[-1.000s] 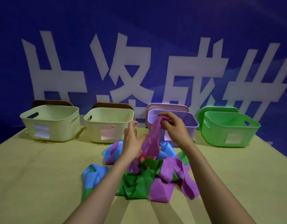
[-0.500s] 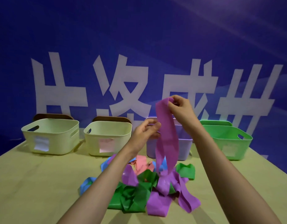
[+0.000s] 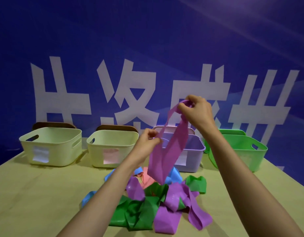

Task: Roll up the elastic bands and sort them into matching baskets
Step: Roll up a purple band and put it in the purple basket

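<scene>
Blue backdrop (image 3: 147, 40) w/ big white characters, tan desk (image 3: 36, 194) up front. Along the back edge, L to R: two cream baskets (image 3: 62, 151) (image 3: 127, 151), a purple basket (image 3: 196, 156), a green basket (image 3: 241, 156).

Head cam: right hand (image 3: 197, 112) is up high, fingers curled round the top end of the purple band (image 3: 166, 156). Left hand (image 3: 147, 141) sits lower and to the left, pinching the band's near edge. The band hangs between them, long axis close to vertical and slanting down-left, w/ the tail dangling just over the pile of bands (image 3: 147, 202). Can't tell if the tip touches the pile. The purple basket is straight behind the band, below the right hand, so that hand is nearer the drop.

Vs a sec ago: both hands were down at the pile. Now the right has climbed, and the band is drawn out long and mostly free of the heap. Prob next is rolling from the top end.
</scene>
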The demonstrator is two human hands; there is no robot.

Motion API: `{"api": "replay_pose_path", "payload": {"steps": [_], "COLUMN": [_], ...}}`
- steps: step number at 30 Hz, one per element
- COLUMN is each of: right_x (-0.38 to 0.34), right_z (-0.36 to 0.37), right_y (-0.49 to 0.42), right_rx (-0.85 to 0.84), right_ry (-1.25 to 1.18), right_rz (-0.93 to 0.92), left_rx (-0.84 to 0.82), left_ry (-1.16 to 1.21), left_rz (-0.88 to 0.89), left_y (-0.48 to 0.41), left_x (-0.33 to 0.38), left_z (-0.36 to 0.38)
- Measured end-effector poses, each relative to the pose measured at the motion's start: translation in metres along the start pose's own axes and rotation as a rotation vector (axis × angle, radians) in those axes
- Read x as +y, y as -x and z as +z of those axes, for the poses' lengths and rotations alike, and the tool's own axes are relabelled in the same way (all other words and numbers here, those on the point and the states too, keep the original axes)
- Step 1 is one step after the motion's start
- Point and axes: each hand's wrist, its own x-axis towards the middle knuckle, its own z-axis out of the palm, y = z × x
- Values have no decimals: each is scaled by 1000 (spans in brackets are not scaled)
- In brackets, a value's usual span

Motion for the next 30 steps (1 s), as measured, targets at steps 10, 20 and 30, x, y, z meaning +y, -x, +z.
{"api": "replay_pose_path", "payload": {"steps": [10, 20, 30], "right_x": [43, 89, 62], "right_z": [-11, -5, 13], "right_y": [-4, 13, 29], "right_rx": [-420, -775, -714], "right_ry": [-365, -641, -414], "right_rz": [313, 584, 240], "left_rx": [-59, -111, -187], "left_ry": [-36, 420, 81], "left_rz": [-26, -130, 40], "left_y": [-7, -10, -17], "left_x": [14, 30, 38], "left_z": [-50, -60, -21]}}
